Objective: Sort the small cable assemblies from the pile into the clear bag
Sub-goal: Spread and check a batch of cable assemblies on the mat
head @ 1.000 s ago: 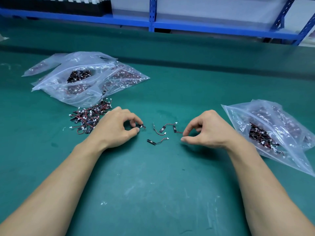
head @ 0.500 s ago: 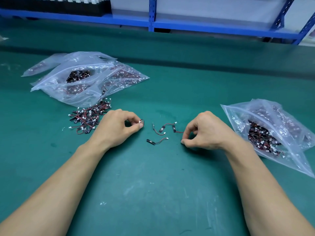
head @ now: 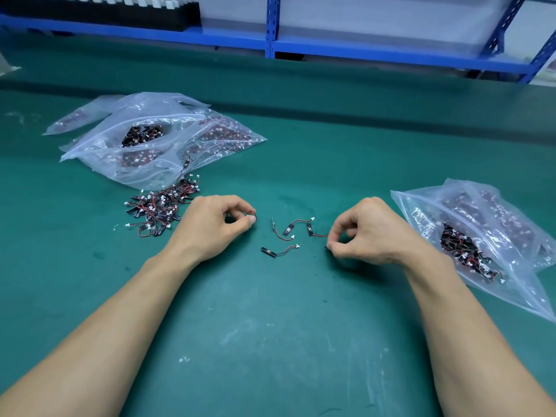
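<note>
**A:** In the head view, what is being gripped by the left hand?

**B:** A looped cable assembly is being pinched between its curled thumb and forefinger, low over the tabletop. The pile is lying just beside that hand's outer edge, against the near edge of the stacked bags.

**A:** And the right hand?

**B:** A dark-ended cable assembly is being pinched at its curled fingertips, down at the tabletop. Several loose assemblies are lying between the two hands, one wire reaching the right fingers. The clear bag, partly filled, is lying just beside the right wrist, its mouth facing the hand.
</note>
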Demonstrator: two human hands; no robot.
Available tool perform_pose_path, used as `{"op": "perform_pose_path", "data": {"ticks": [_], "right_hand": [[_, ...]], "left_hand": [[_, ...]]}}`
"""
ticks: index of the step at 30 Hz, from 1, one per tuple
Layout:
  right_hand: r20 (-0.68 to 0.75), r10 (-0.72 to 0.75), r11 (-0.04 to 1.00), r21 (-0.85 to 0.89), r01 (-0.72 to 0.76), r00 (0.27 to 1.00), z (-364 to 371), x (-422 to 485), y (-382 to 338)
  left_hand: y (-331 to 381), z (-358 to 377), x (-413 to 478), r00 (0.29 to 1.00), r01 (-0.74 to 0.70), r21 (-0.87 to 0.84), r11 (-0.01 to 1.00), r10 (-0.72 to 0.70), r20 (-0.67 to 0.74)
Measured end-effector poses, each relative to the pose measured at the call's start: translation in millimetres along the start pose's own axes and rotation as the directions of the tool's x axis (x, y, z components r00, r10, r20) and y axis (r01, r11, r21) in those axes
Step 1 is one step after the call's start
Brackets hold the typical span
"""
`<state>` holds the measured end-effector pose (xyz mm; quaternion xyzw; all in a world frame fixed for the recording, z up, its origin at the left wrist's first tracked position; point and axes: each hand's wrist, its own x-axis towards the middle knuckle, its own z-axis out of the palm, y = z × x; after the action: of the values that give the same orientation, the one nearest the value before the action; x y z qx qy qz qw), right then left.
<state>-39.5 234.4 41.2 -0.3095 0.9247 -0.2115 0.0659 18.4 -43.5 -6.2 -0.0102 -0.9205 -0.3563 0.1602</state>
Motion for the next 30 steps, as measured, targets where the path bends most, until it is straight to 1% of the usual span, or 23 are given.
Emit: {"op": "perform_pose_path", "data": {"ticks": [2, 5, 8, 11, 14, 17, 20, 23, 26, 30], "right_hand": [[-0.039, 0.004, 0.997, 0.075, -0.001, 0.999, -1, 0, 2], [-0.117, 0.062, 0.979, 0.199, -0.037, 0.991, -2, 1, 7], [-0.236, 0.143, 0.971, 0.221, -0.090, 0.961, 1, 5, 14], [-0.302, 0.225, 0.959, 0.235, -0.156, 0.927, 5, 8, 20], [-0.313, 0.304, 0.934, 0.284, -0.217, 0.900, 6, 10, 26], [-0.272, 0.363, 0.907, 0.321, -0.271, 0.891, 8, 12, 30], [-0.212, 0.388, 0.887, 0.351, -0.301, 0.897, 10, 12, 34], [-0.188, 0.385, 0.894, 0.318, -0.315, 0.904, 11, 14, 35], [-0.203, 0.393, 0.890, 0.330, -0.315, 0.897, 12, 16, 37], [-0.296, 0.392, 0.896, 0.338, -0.289, 0.871, 14, 17, 40]], "left_hand": [[1, 0, 0, 1.000, 0.008, -0.013, 1.000, -0.008, -0.007], [2, 0, 0, 1.000, 0.012, -0.001, 1.000, -0.012, -0.016], [0, 1, 1, 0.999, 0.027, 0.047, 0.999, -0.026, -0.025], [-1, 2, 7, 0.999, 0.023, 0.134, 0.991, -0.018, -0.036], [-3, 2, 10, 0.999, 0.027, 0.178, 0.984, -0.021, -0.035], [-6, 3, 11, 0.999, 0.023, 0.179, 0.984, -0.017, -0.034], [-6, 3, 11, 0.999, 0.019, 0.160, 0.987, -0.013, -0.035], [-6, 2, 11, 0.999, 0.009, 0.148, 0.989, -0.004, -0.039], [-7, 2, 10, 0.999, 0.006, 0.129, 0.992, 0.000, -0.046], [-6, 0, 10, 0.997, 0.009, 0.116, 0.993, -0.001, -0.074]]}}
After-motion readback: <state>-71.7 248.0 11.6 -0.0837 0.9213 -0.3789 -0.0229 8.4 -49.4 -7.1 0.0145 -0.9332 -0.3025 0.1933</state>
